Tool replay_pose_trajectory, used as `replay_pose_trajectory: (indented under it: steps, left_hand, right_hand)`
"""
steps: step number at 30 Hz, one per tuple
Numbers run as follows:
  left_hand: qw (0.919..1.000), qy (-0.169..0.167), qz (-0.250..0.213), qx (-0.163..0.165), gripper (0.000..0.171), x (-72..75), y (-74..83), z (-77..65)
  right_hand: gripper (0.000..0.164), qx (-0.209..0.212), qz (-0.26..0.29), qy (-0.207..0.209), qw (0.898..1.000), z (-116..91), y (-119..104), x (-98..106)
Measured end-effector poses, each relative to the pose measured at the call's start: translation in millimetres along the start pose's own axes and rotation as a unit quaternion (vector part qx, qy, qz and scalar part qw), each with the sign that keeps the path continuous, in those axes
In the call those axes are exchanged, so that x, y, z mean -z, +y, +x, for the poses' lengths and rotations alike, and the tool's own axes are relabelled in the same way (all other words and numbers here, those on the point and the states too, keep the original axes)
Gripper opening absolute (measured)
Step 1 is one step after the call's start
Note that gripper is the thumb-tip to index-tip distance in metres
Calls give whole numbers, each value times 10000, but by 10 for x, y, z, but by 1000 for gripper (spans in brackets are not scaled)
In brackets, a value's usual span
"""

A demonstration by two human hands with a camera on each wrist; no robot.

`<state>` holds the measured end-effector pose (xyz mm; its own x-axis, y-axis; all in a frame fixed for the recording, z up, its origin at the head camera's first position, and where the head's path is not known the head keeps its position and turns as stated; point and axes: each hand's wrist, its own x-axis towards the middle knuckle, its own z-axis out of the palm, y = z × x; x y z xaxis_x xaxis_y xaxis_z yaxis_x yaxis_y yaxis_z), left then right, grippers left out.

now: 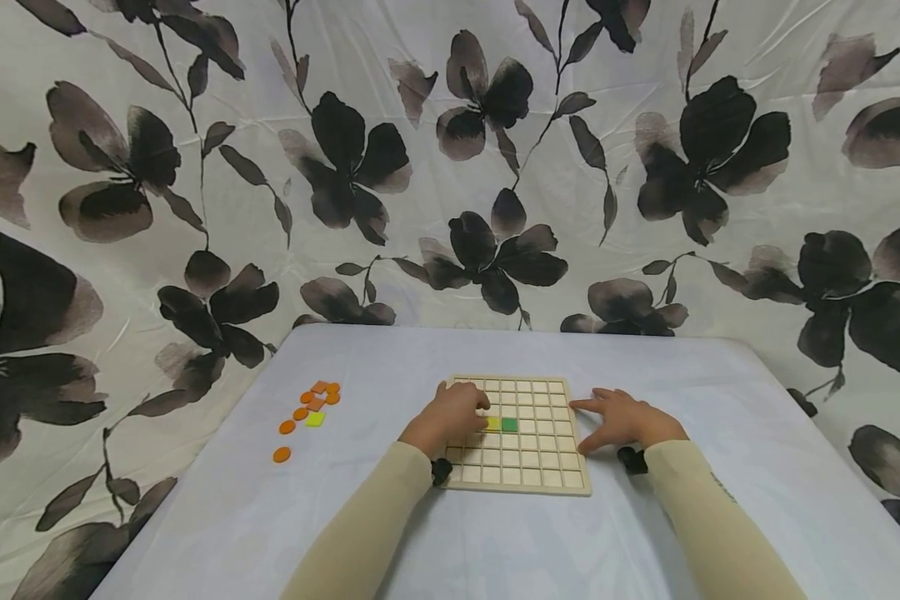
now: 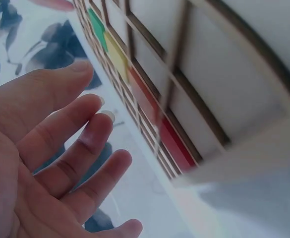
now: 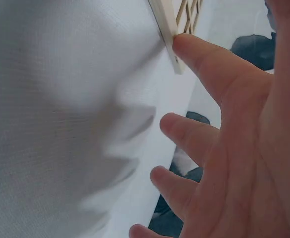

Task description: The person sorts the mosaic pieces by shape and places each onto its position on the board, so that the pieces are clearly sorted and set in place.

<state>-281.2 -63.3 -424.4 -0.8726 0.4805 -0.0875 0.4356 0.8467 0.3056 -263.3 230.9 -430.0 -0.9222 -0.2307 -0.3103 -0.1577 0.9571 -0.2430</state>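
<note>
A wooden grid board [image 1: 543,458] lies on the table. Over its left part is my left hand [image 1: 453,412], with relaxed, slightly bent fingers and nothing between them. The left wrist view shows a row of tiles in the grid: a green tile [image 2: 97,29], a yellow tile [image 2: 117,55], an orange tile [image 2: 143,93] and a red tile [image 2: 176,143]. From the head, the orange and red tiles are hidden under that hand. My right hand [image 1: 626,419] is spread at the board's right edge, and its index fingertip [image 3: 184,44] touches the rim.
Left of the board, several orange round pieces [image 1: 282,454] lie scattered with orange square tiles [image 1: 316,404] and a yellow-green square tile [image 1: 315,419]. A white cloth [image 1: 645,533] covers the table. Behind it hangs a flower-patterned curtain [image 1: 570,175].
</note>
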Motion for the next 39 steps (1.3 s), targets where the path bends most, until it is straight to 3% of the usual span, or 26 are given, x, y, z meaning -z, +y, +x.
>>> replay_pose_trajectory:
  steps: [7,14,22,29,39]
  left_hand:
    - [9995,150,-247,153,29,14,-178,-135]
    - [9986,222,-73,467,27,-3,-338,-243]
    - [9955,262,-300,863,27,28,-472,-356]
    - [9931,236,-333,1102,29,35,-542,-413]
    - [9899,328,-433,1313,27,100,-813,-560]
  right_hand:
    - [91,-92,258,-126,9995,-28,2,3]
    - [91,77,434,-191,9988,-36,22,-28]
    - [88,254,495,-166,9983,-42,13,-43]
    - [85,28,614,-336,9975,-32,-62,4]
    - [85,-126,653,-382,9971,-58,-133,31]
